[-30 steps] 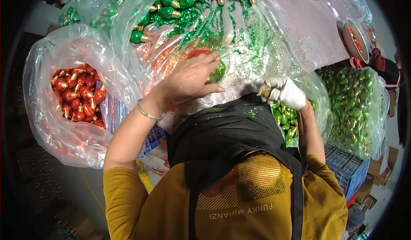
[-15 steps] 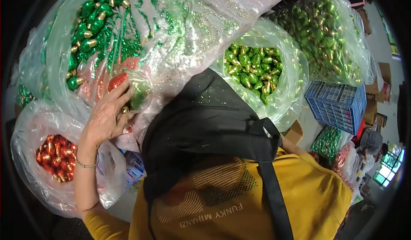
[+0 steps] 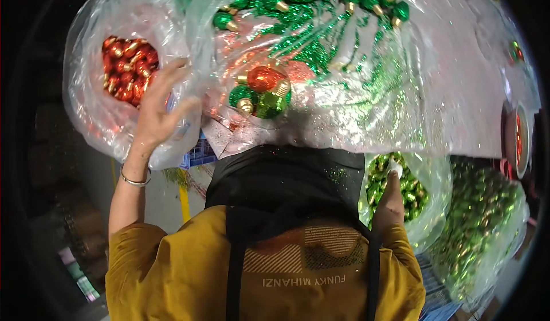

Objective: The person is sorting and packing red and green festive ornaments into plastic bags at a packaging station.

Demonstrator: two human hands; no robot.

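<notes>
At upper left, left hand (image 3: 157, 112) is spread open, fingers loose, resting against clear bag of red bulbs (image 3: 123, 69), gripping nothing. Right hand (image 3: 392, 198) reaches into bag of green bulbs (image 3: 401, 186) at lower right; fingers buried, grip cannot be told. Between them, glittery plastic sheet (image 3: 355, 92) holds one red bulb (image 3: 263, 79) touching two green bulbs (image 3: 260, 100).

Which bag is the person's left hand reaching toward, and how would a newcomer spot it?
Start at the big glitter-strewn plastic sheet across the top, then look to its left edge. There a clear plastic bag bulges open beside the raised left hand. It alone holds red foil-shiny bulb ornaments; the other bags hold green ones.
</notes>
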